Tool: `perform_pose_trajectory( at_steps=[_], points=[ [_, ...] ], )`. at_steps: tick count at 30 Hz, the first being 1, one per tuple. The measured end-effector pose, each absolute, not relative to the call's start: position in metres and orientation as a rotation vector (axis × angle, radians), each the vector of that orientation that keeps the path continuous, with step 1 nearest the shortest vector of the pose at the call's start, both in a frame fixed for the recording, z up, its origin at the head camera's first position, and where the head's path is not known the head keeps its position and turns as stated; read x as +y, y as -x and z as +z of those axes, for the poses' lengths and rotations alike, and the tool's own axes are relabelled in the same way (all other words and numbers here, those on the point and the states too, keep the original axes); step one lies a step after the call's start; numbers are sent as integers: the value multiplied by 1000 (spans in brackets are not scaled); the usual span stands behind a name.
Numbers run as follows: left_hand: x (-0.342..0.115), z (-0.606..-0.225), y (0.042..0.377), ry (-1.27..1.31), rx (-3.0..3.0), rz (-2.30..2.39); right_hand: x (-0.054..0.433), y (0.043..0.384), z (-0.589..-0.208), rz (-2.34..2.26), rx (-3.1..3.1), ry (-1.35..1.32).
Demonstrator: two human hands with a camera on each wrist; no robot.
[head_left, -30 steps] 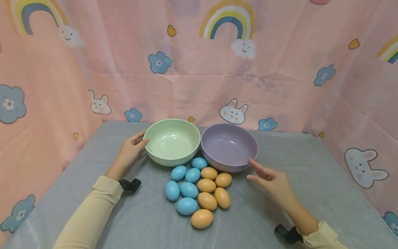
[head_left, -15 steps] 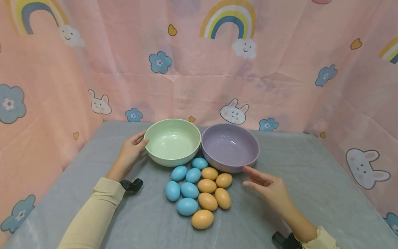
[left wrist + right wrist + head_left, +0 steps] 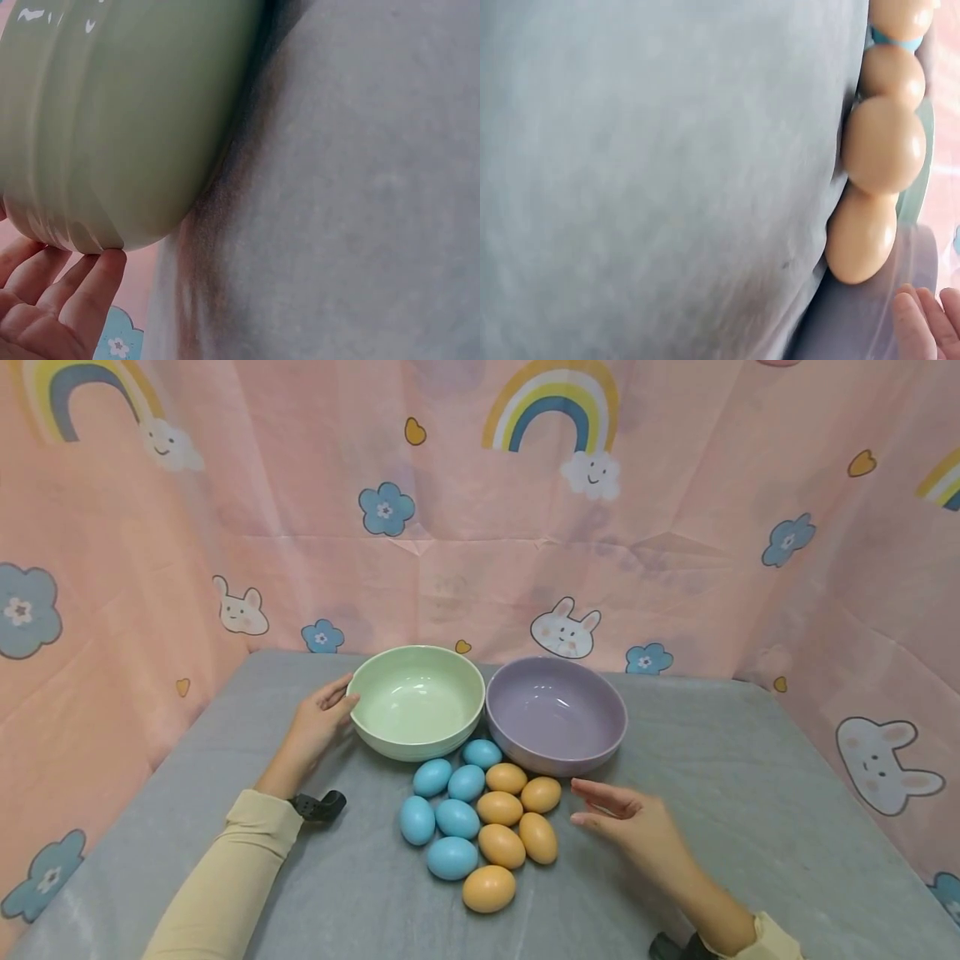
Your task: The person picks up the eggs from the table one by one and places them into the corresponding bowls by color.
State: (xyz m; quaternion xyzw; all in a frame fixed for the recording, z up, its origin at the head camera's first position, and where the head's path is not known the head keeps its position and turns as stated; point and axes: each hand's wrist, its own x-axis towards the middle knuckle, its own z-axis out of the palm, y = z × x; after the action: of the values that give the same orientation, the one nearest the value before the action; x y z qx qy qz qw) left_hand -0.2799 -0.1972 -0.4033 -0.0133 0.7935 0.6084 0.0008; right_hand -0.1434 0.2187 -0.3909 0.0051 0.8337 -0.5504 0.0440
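Observation:
My left hand rests against the left side of a light green bowl, thumb at the rim. In the left wrist view its fingertips touch the bowl's outer wall. A purple bowl stands right beside the green one. In front of the bowls lie several blue eggs on the left and several orange eggs on the right. My right hand is just right of the orange eggs, below the purple bowl's front, its thumb and fingers apart with nothing between them.
A grey cloth covers the table. Pink curtains printed with rainbows, rabbits and flowers enclose the back and sides. Each wrist wears a black mount, the left one showing near the sleeve.
My right hand has moved left and toward me, from the purple bowl's right front edge to beside the orange eggs. The left hand, bowls and eggs stay where they were.

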Motion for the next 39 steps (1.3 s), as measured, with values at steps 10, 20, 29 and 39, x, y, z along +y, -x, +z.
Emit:
perform_pose_trajectory(
  at_steps=[10,20,29,39],
  points=[
    [-198,-403,278,25,2469,1932,207,139,-389,-1632,2476,-112],
    [-196,-404,278,35,2429,1976,202,136,-391,-1620,2456,-146],
    [-192,-405,277,75,2413,2018,200,133,-394,-1631,2419,-121],
    [-190,-406,278,130,2390,2063,201,132,-397,-1622,2379,-29]
  ],
)
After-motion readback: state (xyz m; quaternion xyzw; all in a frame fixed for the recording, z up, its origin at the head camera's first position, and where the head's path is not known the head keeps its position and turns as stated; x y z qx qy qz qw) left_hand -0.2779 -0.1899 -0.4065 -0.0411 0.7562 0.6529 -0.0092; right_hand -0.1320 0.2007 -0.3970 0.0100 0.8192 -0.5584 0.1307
